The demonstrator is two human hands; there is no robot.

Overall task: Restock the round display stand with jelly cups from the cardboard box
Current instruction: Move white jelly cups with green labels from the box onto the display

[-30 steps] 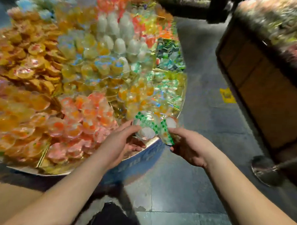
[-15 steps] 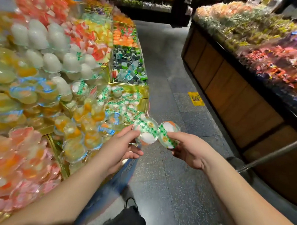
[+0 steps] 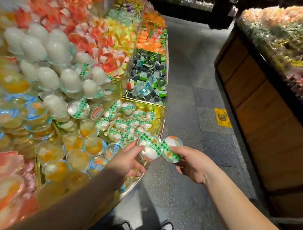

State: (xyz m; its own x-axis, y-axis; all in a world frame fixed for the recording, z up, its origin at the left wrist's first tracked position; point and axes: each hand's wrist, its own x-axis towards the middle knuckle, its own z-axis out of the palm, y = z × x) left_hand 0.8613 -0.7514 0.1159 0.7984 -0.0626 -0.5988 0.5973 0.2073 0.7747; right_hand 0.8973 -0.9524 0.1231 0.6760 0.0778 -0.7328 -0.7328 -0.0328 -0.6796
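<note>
My left hand (image 3: pixel 127 160) grips a clear jelly cup (image 3: pixel 150 147) with a green-patterned lid, white and orange inside. My right hand (image 3: pixel 192 163) grips a second, matching jelly cup (image 3: pixel 171 149). The two cups touch edge to edge just off the rim of the round display stand (image 3: pixel 161 126). Beside them is a gold-lined compartment (image 3: pixel 158 109) holding several cups of the same green-lidded kind. The cardboard box is not in view.
The stand is piled with white, orange, yellow and pink jelly cups and a bin of dark green-wrapped sweets (image 3: pixel 148 78). A wooden-sided counter (image 3: pixel 267 109) heaped with sweets runs along the right. Grey tiled aisle floor (image 3: pixel 190 92) lies between, with a yellow floor sticker (image 3: pixel 222 117).
My view has swung right around the stand, from the pink and orange cups to the green-lidded compartment. Both hands kept their cups and carried them along the rim.
</note>
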